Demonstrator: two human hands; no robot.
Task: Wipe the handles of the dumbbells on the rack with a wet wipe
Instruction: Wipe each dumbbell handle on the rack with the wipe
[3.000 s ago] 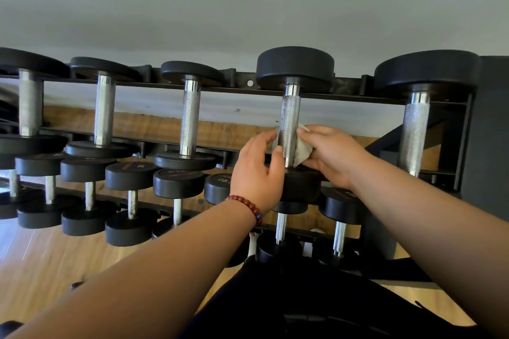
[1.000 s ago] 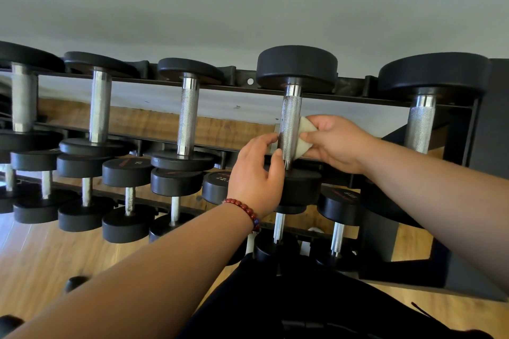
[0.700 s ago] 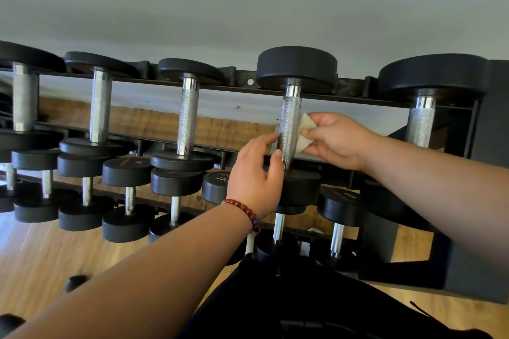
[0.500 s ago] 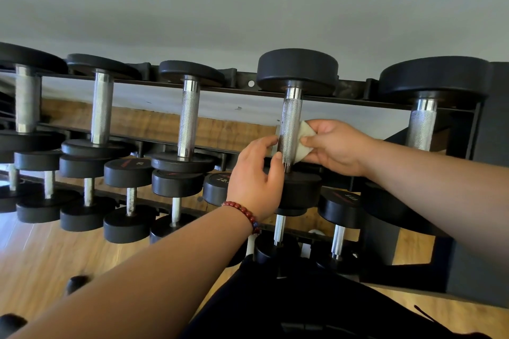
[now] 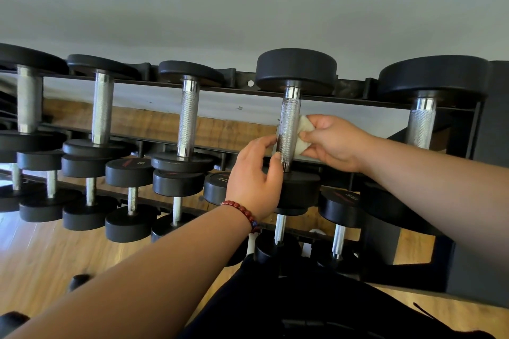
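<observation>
The right hand [image 5: 334, 143] is pinching a folded white wet wipe [image 5: 302, 136] against the knurled chrome handle [image 5: 287, 132] near the black rack's [image 5: 344, 95] right end while the left hand [image 5: 256, 179], its grip loosely curled and holding nothing, is steadying it, so neighbouring handles likely remain.

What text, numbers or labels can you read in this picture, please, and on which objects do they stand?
"22": white digits on the end face of a middle-row dumbbell; anything after them is hidden by the left hand.
Markings on two other dumbbell ends: too blurred to read.
</observation>
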